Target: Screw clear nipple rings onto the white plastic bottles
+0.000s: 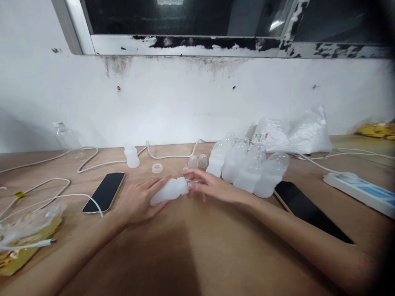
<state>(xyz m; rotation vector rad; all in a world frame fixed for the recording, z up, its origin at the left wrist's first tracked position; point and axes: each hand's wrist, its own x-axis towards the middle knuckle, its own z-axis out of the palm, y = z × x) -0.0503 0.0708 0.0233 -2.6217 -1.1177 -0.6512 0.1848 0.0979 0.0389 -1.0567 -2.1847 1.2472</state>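
Observation:
My left hand (pixel 143 199) is wrapped round a frosted white baby bottle (pixel 168 190), which lies tilted on its side with its neck to the right. At that neck, the fingers of my right hand (pixel 208 185) close on a small clear piece that looks like a bottle nipple (pixel 189 183); the fingers partly hide it. A clear ring (pixel 157 168) lies on the table beyond the bottle. Two clear domed caps (pixel 197 160) sit just past my right fingers. Several capped baby bottles (pixel 247 164) stand grouped behind my right wrist. Farther left is an uncapped bottle (pixel 132 157).
Phones lie at the left (pixel 105 192) and right (pixel 311 211). White cables (pixel 173 157) run along the wall side. A power strip (pixel 364 191), a plastic bag (pixel 293 129), a clear bottle (pixel 66 137) and a yellow packet (pixel 31 238) are around the table (pixel 197 255).

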